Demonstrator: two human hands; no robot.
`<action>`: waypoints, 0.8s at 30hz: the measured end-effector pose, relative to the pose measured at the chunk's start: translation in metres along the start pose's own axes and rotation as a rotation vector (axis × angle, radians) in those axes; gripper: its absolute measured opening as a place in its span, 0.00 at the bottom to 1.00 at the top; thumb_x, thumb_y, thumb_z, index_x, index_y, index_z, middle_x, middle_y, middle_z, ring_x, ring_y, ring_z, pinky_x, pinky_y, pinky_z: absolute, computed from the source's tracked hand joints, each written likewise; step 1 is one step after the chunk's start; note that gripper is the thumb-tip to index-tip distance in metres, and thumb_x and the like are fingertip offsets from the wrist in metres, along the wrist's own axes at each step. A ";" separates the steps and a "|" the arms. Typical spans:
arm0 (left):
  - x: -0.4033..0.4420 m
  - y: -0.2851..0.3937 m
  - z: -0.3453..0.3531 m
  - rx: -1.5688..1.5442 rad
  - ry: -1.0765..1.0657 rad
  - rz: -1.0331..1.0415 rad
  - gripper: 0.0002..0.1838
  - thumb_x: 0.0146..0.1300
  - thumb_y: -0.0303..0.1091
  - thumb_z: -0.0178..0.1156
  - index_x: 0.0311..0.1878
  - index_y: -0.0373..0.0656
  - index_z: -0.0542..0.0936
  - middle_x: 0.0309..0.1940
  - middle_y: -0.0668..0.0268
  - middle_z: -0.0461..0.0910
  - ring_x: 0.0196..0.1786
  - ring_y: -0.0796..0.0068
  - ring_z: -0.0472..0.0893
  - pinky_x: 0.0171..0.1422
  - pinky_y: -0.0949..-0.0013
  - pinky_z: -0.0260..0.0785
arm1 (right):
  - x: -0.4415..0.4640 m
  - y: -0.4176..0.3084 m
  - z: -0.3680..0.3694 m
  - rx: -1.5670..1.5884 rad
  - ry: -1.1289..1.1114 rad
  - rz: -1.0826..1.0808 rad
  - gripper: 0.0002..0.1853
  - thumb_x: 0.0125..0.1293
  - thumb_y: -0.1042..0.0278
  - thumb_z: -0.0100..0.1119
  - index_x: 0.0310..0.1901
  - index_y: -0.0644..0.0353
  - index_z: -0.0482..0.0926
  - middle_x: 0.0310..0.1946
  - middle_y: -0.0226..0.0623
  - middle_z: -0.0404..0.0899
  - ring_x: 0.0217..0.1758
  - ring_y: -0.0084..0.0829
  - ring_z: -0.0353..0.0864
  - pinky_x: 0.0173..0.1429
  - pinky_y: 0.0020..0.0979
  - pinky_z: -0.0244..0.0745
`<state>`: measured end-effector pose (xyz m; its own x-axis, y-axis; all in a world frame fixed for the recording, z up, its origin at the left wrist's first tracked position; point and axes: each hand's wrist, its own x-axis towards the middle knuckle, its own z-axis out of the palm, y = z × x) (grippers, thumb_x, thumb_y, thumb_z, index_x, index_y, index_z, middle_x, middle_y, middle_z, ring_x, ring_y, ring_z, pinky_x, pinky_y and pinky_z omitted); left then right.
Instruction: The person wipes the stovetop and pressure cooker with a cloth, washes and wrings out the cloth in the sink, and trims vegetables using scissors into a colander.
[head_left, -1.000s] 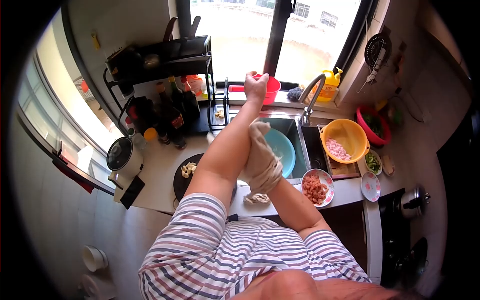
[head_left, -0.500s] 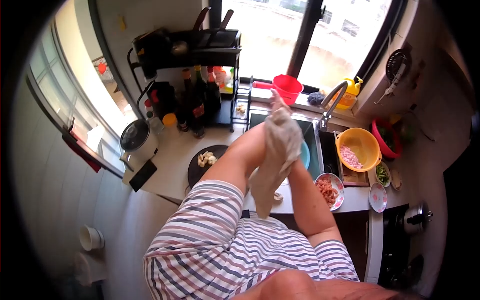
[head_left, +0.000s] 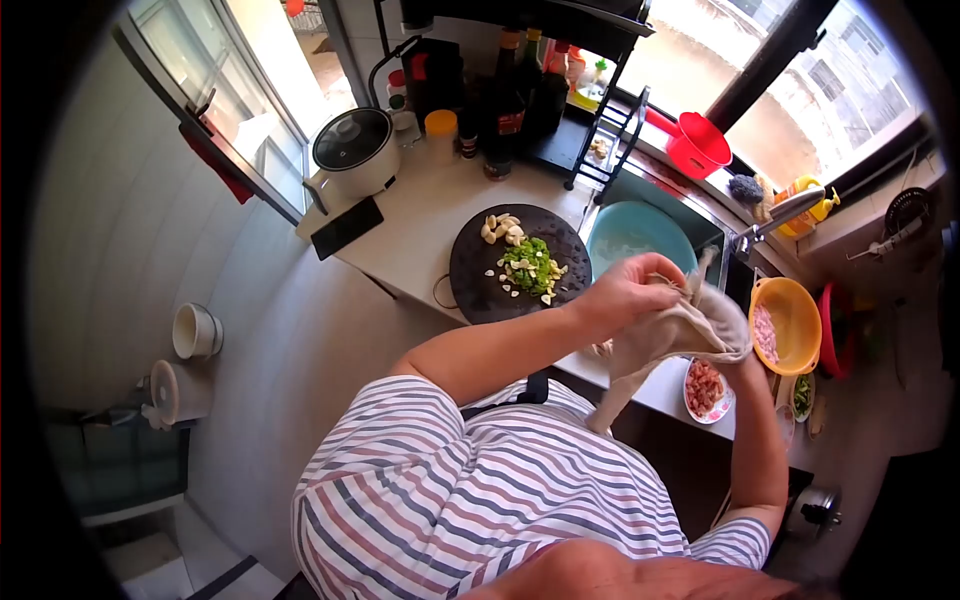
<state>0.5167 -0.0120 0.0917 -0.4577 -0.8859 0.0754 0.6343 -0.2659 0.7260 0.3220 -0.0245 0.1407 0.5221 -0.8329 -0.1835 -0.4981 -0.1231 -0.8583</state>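
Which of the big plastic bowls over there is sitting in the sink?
The light blue basin. It is the one inside the sink; the yellow basket and the red basket are to the right of it.

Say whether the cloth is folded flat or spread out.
Neither: the cloth is loosely bunched. Creases run across it, the left hand grips one part, and an end dangles near the striped shirt.

Near three o'clock, a cloth (head_left: pixel 680 335) covers most of the right hand (head_left: pixel 734 345); farther out, a yellow colander (head_left: pixel 796 318) partly hides a red basket (head_left: pixel 838 348). At twelve, the black shelf (head_left: pixel 590 28) is cut off; bottle labels below are too small to read.
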 end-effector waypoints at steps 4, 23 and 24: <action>-0.053 0.054 -0.029 0.124 0.143 0.167 0.08 0.54 0.24 0.56 0.38 0.39 0.75 0.32 0.69 0.74 0.34 0.83 0.73 0.38 0.80 0.68 | -0.037 0.031 0.061 0.404 -0.163 -0.056 0.11 0.63 0.75 0.50 0.46 0.69 0.72 0.36 0.39 0.77 0.39 0.25 0.76 0.41 0.26 0.72; -0.058 0.051 -0.381 2.084 1.081 0.223 0.22 0.51 0.20 0.54 0.53 0.39 0.72 0.37 0.57 0.78 0.42 0.58 0.78 0.46 0.65 0.70 | -0.058 0.079 0.105 0.777 -0.061 0.383 0.11 0.64 0.70 0.51 0.46 0.64 0.73 0.34 0.36 0.78 0.33 0.21 0.76 0.40 0.20 0.72; -0.047 0.062 -0.371 1.923 0.945 0.154 0.20 0.50 0.21 0.55 0.50 0.40 0.75 0.36 0.56 0.78 0.41 0.56 0.78 0.46 0.63 0.70 | -0.060 0.081 0.104 0.780 -0.039 0.411 0.11 0.64 0.70 0.51 0.45 0.64 0.73 0.34 0.36 0.78 0.32 0.21 0.76 0.40 0.21 0.72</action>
<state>0.8082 -0.1281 -0.1207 0.2752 -0.8940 0.3535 -0.9053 -0.1172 0.4083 0.3218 0.0718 0.0322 0.4362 -0.7096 -0.5534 -0.0443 0.5973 -0.8008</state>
